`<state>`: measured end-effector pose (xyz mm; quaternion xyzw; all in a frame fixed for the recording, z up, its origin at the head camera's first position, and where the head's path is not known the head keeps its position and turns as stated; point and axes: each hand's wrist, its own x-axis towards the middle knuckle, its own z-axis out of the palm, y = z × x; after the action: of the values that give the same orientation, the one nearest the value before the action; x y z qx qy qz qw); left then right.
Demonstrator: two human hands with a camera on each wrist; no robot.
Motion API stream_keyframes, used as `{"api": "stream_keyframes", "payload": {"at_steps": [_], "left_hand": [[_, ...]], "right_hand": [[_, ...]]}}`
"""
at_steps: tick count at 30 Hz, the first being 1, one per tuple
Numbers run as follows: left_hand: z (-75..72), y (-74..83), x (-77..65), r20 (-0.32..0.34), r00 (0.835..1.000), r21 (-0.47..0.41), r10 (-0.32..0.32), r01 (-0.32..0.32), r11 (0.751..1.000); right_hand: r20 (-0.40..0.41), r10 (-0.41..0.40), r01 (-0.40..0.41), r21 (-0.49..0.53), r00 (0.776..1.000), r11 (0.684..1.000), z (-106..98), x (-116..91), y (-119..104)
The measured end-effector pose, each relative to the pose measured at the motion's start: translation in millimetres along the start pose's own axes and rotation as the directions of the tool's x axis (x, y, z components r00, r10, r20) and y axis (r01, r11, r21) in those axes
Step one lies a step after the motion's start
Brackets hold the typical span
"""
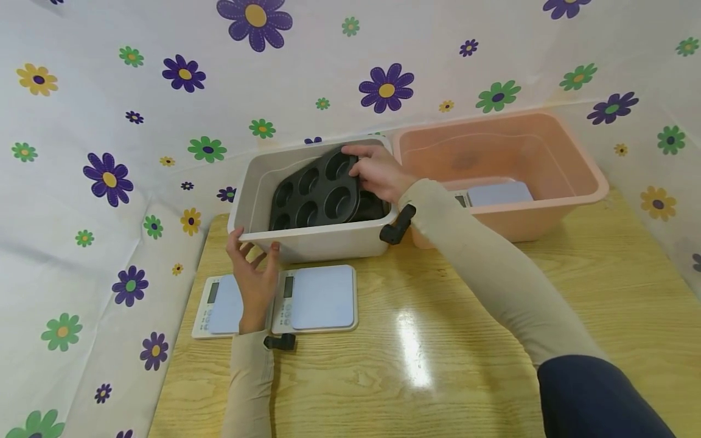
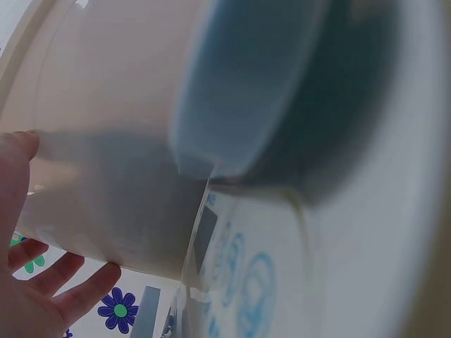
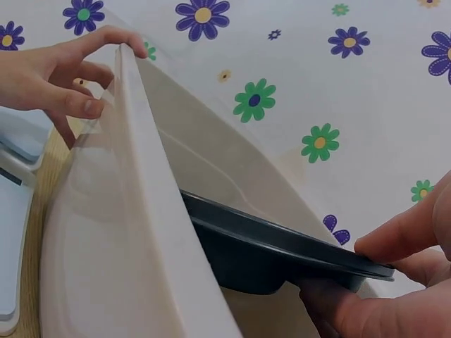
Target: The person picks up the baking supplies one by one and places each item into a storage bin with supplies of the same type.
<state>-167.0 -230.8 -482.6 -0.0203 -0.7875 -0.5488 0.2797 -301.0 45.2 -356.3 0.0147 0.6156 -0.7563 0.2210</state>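
A dark muffin tin (image 1: 322, 193) with several round cups lies tilted inside a white plastic bin (image 1: 328, 241). My right hand (image 1: 378, 172) pinches the tin's upper right edge, the thumb (image 3: 394, 317) below and fingers above in the right wrist view. Part of another dark surface (image 1: 371, 208) shows beneath the tin at the bin's right end. At the bin's front left corner, my left hand (image 1: 254, 280) holds on, one finger hooked over the rim and the thumb against the outer wall.
Two white kitchen scales with pale blue plates, one on the left (image 1: 224, 307) and one nearer the middle (image 1: 322, 298), lie on the wooden table (image 1: 465, 365) before the bin. A pink bin (image 1: 539, 219) on the right contains another scale (image 1: 499, 193). Flower-patterned sheeting (image 1: 306, 73) stands behind.
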Motion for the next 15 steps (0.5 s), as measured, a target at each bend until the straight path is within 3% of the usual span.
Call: {"api": "stream_keyframes", "payload": {"at_steps": [11,15], "left_hand": [[0.9,-11.6,0.3,-0.011,1.000,0.031,0.012,-0.012,0.999],[0.4,-23.9,1.4,-0.012,1.000,0.035,0.010,-0.010,0.999]], "right_hand": [[-0.009,0.029,-0.030,-0.025,1.000,0.999,2,5,8],[0.003,0.039,-0.038,-0.025,0.999,0.999,2,7,9]]}}
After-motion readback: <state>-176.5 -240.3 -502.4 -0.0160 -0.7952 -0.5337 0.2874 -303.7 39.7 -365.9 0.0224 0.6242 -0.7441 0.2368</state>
